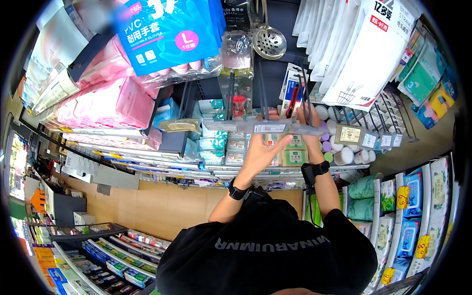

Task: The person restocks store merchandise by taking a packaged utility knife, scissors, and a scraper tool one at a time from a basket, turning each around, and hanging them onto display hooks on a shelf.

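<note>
A shopper in a black shirt (pixel 265 246) reaches with both bare hands into a store display, beneath a large blue glove packet (pixel 172 39) at far left and hanging white packets (pixel 366 49) at far right. The left hand (pixel 268 152) stands wide, its thumb spread from the fingers, whose tips are partly hidden behind a label strip. The right hand (pixel 311 141) rises on the other side, its fingers beside the near right edge of a carded pack (pixel 288 91); whether they grip it cannot be told. The pack lies just to the far side of the hands, between two dark display hooks, with the right hand nearer. On its face, a red-and-black cutter knife (pixel 293 100) runs near to far, its far end leaning slightly right, its near end toward the gap between the hands. A small price label (pixel 269 128) sits just left of it, nearer the shopper.
</note>
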`<state>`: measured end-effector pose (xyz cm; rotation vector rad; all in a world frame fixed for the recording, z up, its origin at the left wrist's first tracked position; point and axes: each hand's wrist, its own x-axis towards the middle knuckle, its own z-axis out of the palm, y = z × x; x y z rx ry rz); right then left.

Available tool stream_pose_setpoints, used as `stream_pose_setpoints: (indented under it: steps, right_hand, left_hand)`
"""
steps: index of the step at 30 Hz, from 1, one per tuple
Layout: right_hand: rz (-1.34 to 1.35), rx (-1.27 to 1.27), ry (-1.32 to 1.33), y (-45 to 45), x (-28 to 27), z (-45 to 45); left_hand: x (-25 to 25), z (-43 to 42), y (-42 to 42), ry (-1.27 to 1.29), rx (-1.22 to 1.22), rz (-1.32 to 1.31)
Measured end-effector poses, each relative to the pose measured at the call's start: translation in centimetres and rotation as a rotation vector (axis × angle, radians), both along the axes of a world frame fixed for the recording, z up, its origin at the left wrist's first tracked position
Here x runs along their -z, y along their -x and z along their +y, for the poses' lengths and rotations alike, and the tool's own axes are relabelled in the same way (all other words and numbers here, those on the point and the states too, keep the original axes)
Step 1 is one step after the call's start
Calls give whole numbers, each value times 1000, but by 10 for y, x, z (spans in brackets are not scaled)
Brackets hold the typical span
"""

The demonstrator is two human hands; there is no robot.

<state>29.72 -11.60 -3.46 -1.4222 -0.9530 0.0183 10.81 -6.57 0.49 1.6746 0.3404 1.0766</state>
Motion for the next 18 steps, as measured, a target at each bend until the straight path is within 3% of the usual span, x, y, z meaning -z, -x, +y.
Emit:
stream_pose_setpoints:
  steps: [4, 10, 13, 18]
  right_hand:
    - [-44, -38, 84, -18, 2, 7]
    - [-110, -29, 144, -24, 7, 12]
    - [-84, -32, 137, -24, 7, 10]
    - [-23, -27, 65, -31, 33, -2]
  left_hand:
    - [-13, -14, 14, 159, 73, 74]
    - [8, -16, 26, 147, 13, 256]
    - [3, -23, 28, 165, 19, 106]
    - [1, -34, 35, 159, 40, 88]
